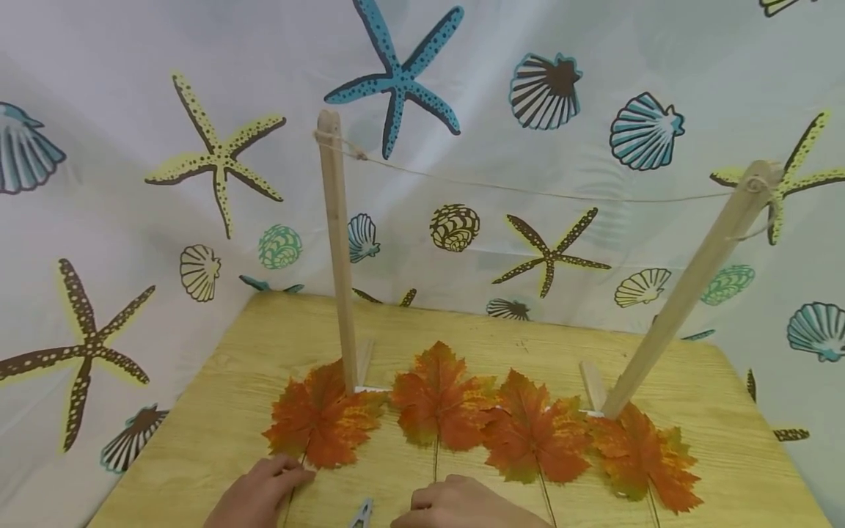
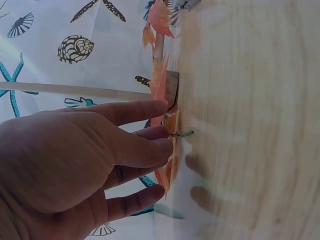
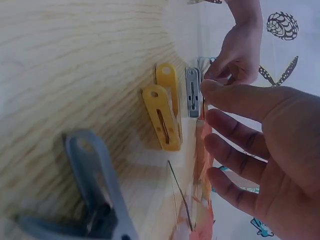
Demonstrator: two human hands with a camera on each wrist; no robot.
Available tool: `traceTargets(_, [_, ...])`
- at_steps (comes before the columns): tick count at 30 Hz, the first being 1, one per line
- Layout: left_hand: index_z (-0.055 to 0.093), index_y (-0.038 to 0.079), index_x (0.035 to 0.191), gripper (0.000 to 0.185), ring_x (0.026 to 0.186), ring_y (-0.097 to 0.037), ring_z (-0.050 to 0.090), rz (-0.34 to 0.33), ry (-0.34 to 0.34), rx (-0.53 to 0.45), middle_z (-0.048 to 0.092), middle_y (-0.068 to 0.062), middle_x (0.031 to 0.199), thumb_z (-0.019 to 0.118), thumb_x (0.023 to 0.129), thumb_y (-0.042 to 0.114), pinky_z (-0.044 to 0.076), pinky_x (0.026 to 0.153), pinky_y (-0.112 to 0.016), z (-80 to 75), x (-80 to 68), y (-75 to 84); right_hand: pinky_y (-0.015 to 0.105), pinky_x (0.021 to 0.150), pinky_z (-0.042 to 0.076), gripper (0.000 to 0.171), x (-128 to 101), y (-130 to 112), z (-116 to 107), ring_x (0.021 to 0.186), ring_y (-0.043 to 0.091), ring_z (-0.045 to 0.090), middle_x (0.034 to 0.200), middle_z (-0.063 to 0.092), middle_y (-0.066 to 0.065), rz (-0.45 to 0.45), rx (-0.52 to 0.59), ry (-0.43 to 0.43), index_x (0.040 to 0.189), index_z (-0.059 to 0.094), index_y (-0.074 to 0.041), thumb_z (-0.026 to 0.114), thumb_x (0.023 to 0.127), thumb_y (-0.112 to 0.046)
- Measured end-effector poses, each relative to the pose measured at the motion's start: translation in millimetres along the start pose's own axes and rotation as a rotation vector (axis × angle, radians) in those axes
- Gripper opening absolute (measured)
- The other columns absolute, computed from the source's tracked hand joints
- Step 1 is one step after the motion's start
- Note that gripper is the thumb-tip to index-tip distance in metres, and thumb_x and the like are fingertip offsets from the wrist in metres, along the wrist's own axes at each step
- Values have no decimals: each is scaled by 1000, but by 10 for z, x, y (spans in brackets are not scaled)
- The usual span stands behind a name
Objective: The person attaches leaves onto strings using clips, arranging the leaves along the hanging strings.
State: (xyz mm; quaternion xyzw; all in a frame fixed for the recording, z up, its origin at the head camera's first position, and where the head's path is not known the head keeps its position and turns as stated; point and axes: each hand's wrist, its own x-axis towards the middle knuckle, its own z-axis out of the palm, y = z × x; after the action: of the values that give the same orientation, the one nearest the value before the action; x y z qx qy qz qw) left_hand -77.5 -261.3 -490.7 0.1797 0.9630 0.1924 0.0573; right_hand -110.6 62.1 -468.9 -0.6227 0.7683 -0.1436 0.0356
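Left hand [image 1: 259,493], 7 o'clock, pinches stem [image 2: 187,133] of maple leaf [image 1: 323,422]. Right hand [image 1: 465,504], 6 o'clock: fingers relaxed, slightly parted; contact with neighbouring stem [image 1: 436,462] unclear.

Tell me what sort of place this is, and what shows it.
Probably a makeshift tabletop craft spot: a wood-grain table, a printed sea-themed sheet hung behind it, and autumn-coloured leaves laid by two string-joined wooden posts.

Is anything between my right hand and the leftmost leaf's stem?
Yes: a grey peg lies on the table between your right hand and that stem. Your left hand is at the stem too.
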Motion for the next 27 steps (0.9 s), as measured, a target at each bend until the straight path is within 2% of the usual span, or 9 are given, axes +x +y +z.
traceTargets(3, [68, 15, 106, 37, 86, -15, 51, 0, 9, -18, 53, 6, 100, 67, 81, 42, 47, 68, -31, 3, 1, -8, 3, 61, 33, 29, 70, 3, 20, 77, -12, 46, 93, 57, -17, 5, 0, -24, 115, 62, -29, 46, 95, -41])
traceTargets(5, [68, 16, 102, 21, 82, -11, 49, -7, 19, -34, 52, 8, 96, 68, 83, 23, 46, 65, -27, 3, -2, -12, 4, 61, 34, 28, 123, 6, 36, 77, -11, 47, 94, 57, -15, 9, 6, -31, 115, 63, -28, 47, 95, -40])
traceTargets(8, [70, 19, 95, 18, 74, -3, 43, -23, 20, -48, 50, 12, 88, 67, 82, 7, 43, 61, -23, -1, 12, -2, 3, 58, 33, 29, 209, 8, 86, 74, -10, 45, 97, 56, -12, 9, 23, -24, 117, 62, -27, 49, 95, -39])
traceTargets(11, [72, 21, 90, 17, 68, 1, 41, -19, -12, -60, 48, 14, 82, 67, 81, 7, 42, 58, -22, -7, 45, 12, 3, 56, 32, 29, 288, 2, 160, 72, -8, 42, 104, 52, -7, 5, 29, 2, 120, 60, -26, 50, 94, -38])
traceTargets(15, [74, 21, 88, 13, 64, 3, 39, 18, -47, -72, 46, 16, 78, 68, 81, 10, 40, 55, -22, -37, 91, 26, 4, 56, 32, 31, 389, -13, 238, 74, -6, 41, 113, 48, -6, 1, -32, 5, 122, 56, -29, 46, 95, -42])
traceTargets(19, [74, 21, 87, 14, 64, 3, 39, 57, -48, -93, 46, 16, 76, 68, 81, 10, 40, 55, -22, -56, 111, 28, 5, 58, 33, 33, 461, -26, 264, 77, -6, 42, 115, 47, -7, 11, -63, -28, 124, 53, -31, 43, 95, -45])
traceTargets(24, [75, 22, 87, 17, 65, 3, 43, 79, -66, -142, 47, 17, 77, 69, 80, 8, 42, 56, -21, -59, 125, -9, 7, 58, 33, 33, 537, -39, 234, 78, -5, 44, 117, 46, -7, 27, -72, -104, 123, 54, -32, 44, 95, -45])
traceTargets(27, [75, 22, 87, 17, 67, 3, 45, 107, -54, -146, 48, 17, 78, 70, 79, 8, 43, 57, -21, -56, 140, -41, 9, 58, 33, 32, 576, -34, 219, 80, -6, 45, 119, 45, -9, 39, -76, -154, 122, 55, -34, 45, 94, -47])
